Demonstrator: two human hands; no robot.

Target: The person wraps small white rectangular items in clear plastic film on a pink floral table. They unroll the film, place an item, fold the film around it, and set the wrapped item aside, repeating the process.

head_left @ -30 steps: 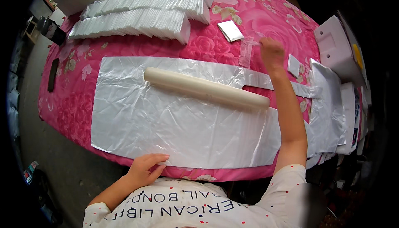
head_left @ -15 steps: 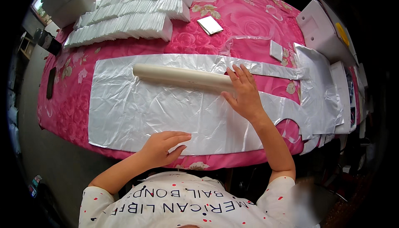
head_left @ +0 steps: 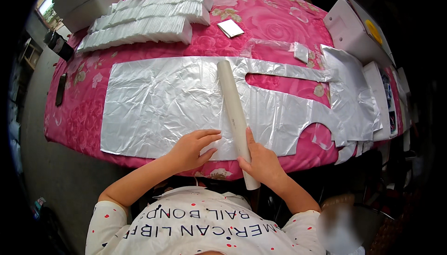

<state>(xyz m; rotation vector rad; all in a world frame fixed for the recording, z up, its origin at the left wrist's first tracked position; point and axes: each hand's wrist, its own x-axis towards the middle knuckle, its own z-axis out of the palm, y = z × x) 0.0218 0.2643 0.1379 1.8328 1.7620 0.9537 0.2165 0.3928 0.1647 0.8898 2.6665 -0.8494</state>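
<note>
Tube position: the smooth, off-white cylindrical tube (head_left: 233, 106) lay across the crinkled, silvery plastic sheet (head_left: 153, 106) on the pink floral-covered desk (head_left: 79, 120).
Right hand (head_left: 265, 162): nearer; grasped the tube's near part, thumb over it.
Left hand (head_left: 188, 149): held nothing, fingers loosely curved; tube apart, toward 2 o'clock.
Bearing from right hand: tube's middle toward 11 o'clock.
Tube axis: far end pointed between 11 and 12 o'clock; near end, between 5 and 6.
</note>
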